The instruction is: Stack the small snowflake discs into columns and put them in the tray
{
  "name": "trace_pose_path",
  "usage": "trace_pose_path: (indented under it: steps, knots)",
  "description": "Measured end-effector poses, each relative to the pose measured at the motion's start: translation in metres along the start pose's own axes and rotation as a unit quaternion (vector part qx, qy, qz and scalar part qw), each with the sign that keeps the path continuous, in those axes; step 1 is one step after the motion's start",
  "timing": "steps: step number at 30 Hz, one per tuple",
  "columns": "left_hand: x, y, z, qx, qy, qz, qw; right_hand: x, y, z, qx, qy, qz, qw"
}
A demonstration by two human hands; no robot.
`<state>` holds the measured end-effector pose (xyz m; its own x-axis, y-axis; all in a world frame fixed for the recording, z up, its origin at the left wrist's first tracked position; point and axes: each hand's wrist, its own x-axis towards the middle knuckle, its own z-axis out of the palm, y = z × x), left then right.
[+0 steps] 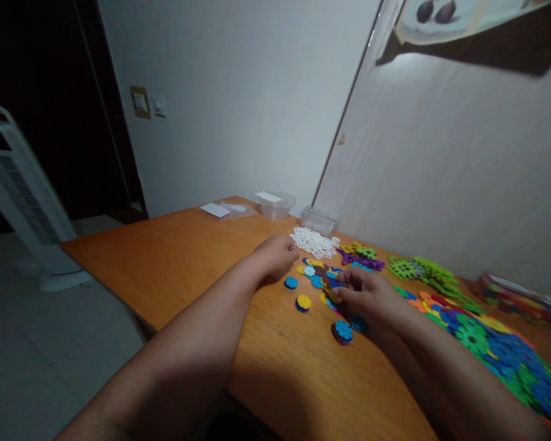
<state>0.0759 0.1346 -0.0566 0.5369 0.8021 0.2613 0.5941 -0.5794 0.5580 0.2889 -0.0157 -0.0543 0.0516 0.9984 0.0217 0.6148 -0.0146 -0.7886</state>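
My left hand (275,256) rests on the wooden table (174,263) with its fingers curled shut, next to a flat pile of white snowflake discs (314,241); what it holds, if anything, is hidden. My right hand (370,293) is pinched over a cluster of small coloured discs (319,275), fingers closed on pieces I cannot make out. A blue disc (291,282), a yellow-on-blue disc (303,302) and a blue-on-purple disc (343,331) lie loose near both hands.
Green lattice pieces (417,269) and a long spread of mixed coloured discs (509,352) run along the wall at the right. Clear plastic tubs (278,205) and lids (220,210) stand at the far end. A white fan (22,196) stands on the floor, left.
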Motion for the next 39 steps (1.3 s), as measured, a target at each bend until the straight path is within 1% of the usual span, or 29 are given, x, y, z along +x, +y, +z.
trace_pose_path:
  steps: [2, 6, 9, 12, 16, 18, 20, 22, 23, 26, 34, 39]
  knots:
    - [0.001, -0.001, 0.001, -0.001, -0.001, 0.004, 1.000, -0.004, -0.013, 0.009, -0.018, -0.035, -0.019, 0.999]
    - [0.001, -0.001, 0.002, -0.010, 0.001, 0.006, 1.000, -0.010, -0.036, 0.027, -0.057, -0.072, -0.027, 0.995]
    - [-0.002, 0.001, 0.000, -0.011, -0.001, -0.004, 1.000, -0.011, -0.045, 0.035, -0.117, -0.078, -0.047, 0.989]
    - [-0.004, 0.003, -0.002, -0.019, -0.003, -0.014, 1.000, -0.010, -0.046, 0.037, -0.142, -0.071, -0.049, 0.986]
    - [-0.003, 0.003, -0.003, -0.011, -0.007, -0.014, 1.000, -0.008, -0.042, 0.031, -0.127, -0.069, -0.038, 0.989]
    - [-0.003, 0.002, -0.002, -0.004, -0.009, -0.010, 1.000, -0.007, -0.036, 0.023, -0.097, -0.058, -0.023, 0.993]
    - [-0.003, 0.002, -0.002, -0.001, -0.011, -0.015, 1.000, -0.004, -0.028, 0.011, -0.086, -0.034, -0.004, 0.996]
    - [-0.004, 0.003, -0.001, -0.008, -0.012, -0.021, 1.000, -0.002, -0.019, -0.001, -0.113, -0.002, 0.001, 0.994]
    - [-0.005, 0.003, -0.001, -0.013, -0.010, -0.022, 1.000, -0.001, -0.015, -0.006, -0.129, 0.005, 0.001, 0.992]
    - [-0.006, 0.004, -0.001, -0.027, -0.007, -0.022, 0.999, -0.001, -0.009, -0.015, -0.166, -0.001, 0.008, 0.986]
    - [-0.007, 0.007, -0.005, -0.030, -0.010, -0.026, 0.999, -0.003, -0.013, -0.008, -0.239, -0.003, 0.002, 0.971]
    - [-0.006, 0.007, -0.007, -0.022, -0.007, -0.028, 0.999, 0.001, -0.012, -0.005, -0.273, -0.025, -0.017, 0.962]
